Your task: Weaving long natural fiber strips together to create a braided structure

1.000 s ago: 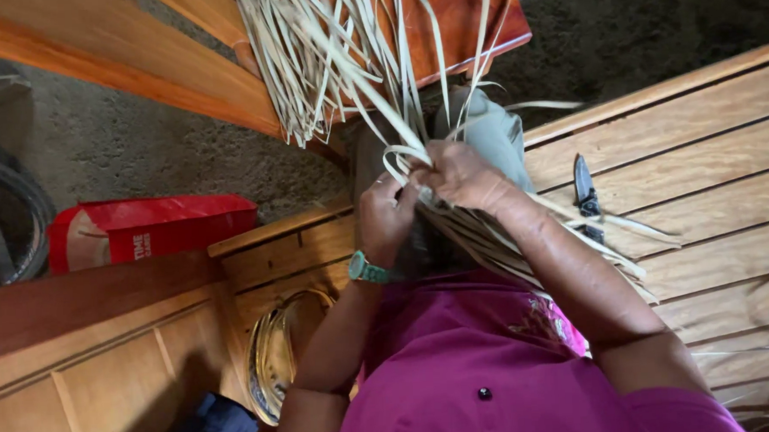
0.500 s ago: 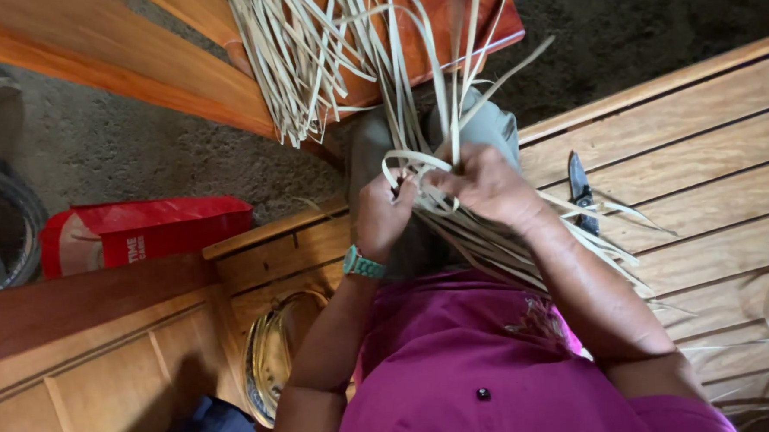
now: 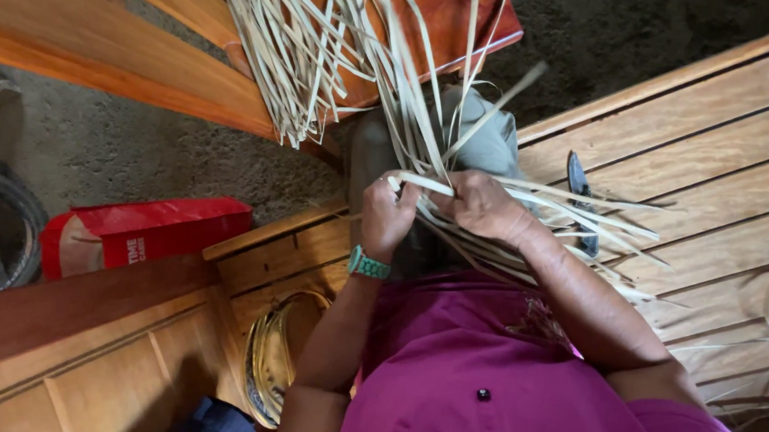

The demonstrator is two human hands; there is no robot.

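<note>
Two hands, left hand (image 3: 390,214) and right hand (image 3: 481,205), each grip clenched on pale strips (image 3: 414,111), strips' long axis pointing away, upward in view.

Pale, flat cane strips (image 3: 414,111) fan from the frame's top centre down to mid-frame, where they bunch together, then splay rightward as loose, thin, stiff ends.

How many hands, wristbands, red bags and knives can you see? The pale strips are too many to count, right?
Hands: 2, the left hand and the right hand, both gripping pale strips
Teal wristband: 1
Red bag: 1
Dark knife-like tool: 1
Pale strips: too many to count
Total without strips: 5
</note>
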